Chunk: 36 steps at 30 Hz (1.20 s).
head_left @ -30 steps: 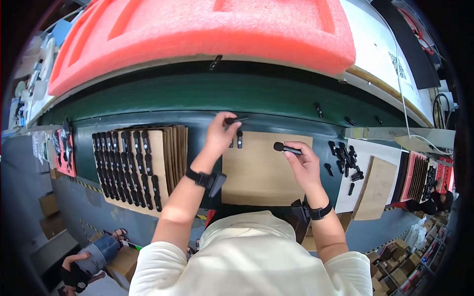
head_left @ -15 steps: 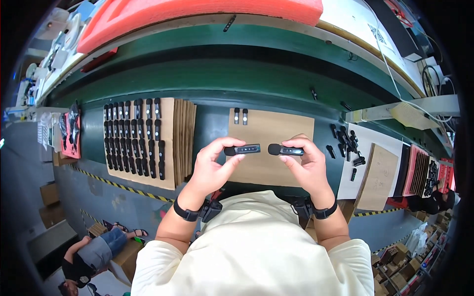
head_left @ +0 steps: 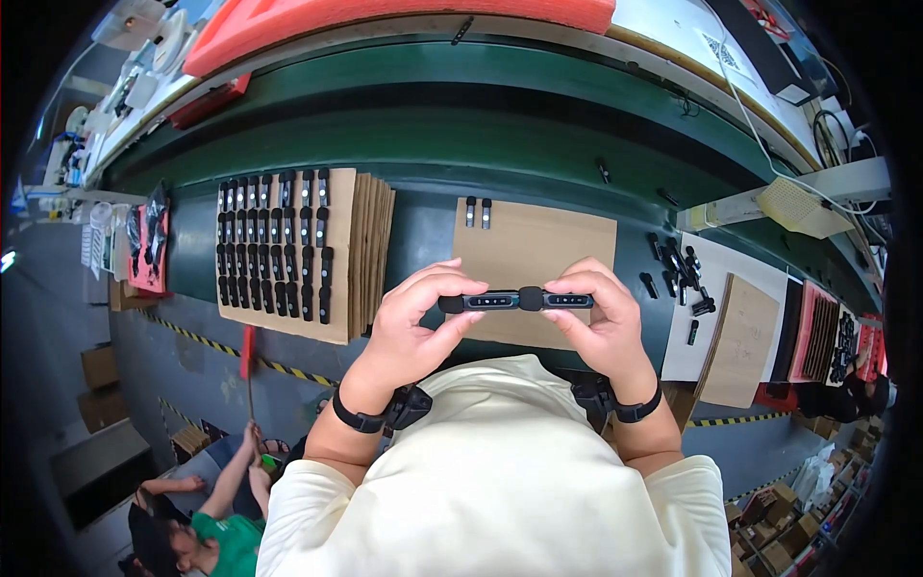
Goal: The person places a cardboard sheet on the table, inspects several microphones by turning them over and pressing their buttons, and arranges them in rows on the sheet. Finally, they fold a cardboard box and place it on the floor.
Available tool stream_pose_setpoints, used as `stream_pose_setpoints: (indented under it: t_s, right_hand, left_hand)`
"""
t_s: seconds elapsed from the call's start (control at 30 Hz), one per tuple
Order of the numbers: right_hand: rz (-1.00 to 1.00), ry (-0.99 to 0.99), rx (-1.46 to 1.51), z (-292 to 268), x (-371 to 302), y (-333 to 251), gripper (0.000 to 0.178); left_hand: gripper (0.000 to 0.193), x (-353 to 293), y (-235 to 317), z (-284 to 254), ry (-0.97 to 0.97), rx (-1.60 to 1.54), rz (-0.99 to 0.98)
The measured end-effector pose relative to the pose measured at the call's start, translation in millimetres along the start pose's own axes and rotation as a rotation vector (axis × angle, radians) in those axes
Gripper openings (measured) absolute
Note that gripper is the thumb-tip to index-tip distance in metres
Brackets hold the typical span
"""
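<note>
My left hand (head_left: pixel 423 308) pinches a small black wireless microphone (head_left: pixel 492 301) with a round foam tip, near that tip. Between the thumb and fingers of my right hand (head_left: pixel 601 308) is a matching black microphone (head_left: pixel 567 301), its foam tip pointing left. The two lie level, end to end, and the right one's foam tip appears to touch the left one's far end. Beneath them is a brown cardboard sheet (head_left: pixel 538 240), where two more microphones (head_left: pixel 478 213) stand side by side at the far left corner.
Left of me, a cardboard stack (head_left: pixel 341 260) carries rows of microphones (head_left: pixel 274 245). Loose microphones (head_left: pixel 685 274) are scattered at the right, beside another cardboard piece (head_left: pixel 738 337). A green shelf edge (head_left: pixel 433 106) runs along the back. A person in green (head_left: pixel 226 543) is at lower left.
My hands have drawn closer, closing the gap between the two microphones. At lower left, a person in green with a red-ended stick has come into view. The whole view has shifted slightly.
</note>
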State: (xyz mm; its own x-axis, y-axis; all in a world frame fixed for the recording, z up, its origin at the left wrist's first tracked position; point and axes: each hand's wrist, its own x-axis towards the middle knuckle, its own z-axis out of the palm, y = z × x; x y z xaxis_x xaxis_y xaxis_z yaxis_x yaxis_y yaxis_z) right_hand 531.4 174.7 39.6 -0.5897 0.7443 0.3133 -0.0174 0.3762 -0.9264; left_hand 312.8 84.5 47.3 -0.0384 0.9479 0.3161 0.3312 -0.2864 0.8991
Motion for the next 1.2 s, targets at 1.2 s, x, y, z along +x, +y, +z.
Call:
stream_pose_setpoints:
  t_s: [1.2]
  right_hand:
    - [-0.181, -0.009, -0.139, 25.8, 5.6, -0.6, 0.037]
  left_hand:
    - [0.025, -8.6, -12.0, 28.6, -0.010, -0.452, -0.252]
